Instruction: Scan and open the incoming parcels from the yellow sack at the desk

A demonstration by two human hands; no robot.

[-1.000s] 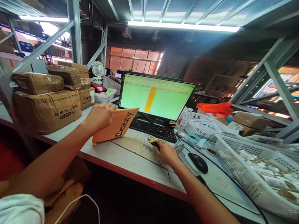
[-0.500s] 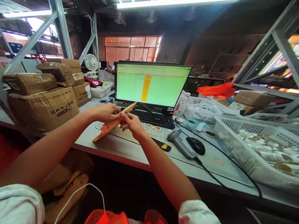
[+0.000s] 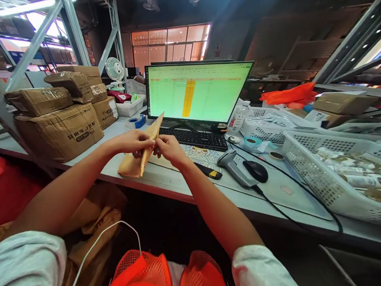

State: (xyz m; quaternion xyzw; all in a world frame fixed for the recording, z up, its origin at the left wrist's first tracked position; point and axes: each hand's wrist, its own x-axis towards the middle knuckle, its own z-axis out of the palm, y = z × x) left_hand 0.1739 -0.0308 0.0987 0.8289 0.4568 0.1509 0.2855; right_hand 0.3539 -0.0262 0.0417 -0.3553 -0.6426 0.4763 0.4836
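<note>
Both bare forearms are extending forward and angling toward each other, with the left hand point(image 3: 133, 143) and the right hand point(image 3: 168, 149) sitting nearly knuckle to knuckle, their fingers curling inward and pinching closed.

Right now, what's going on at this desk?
A person at the desk holds a tan envelope with both hands: the left hand grips one side, the right hand pinches its edge. The envelope is tilted up, in front of a keyboard and monitor. A scanner and mouse lie to the right.
</note>
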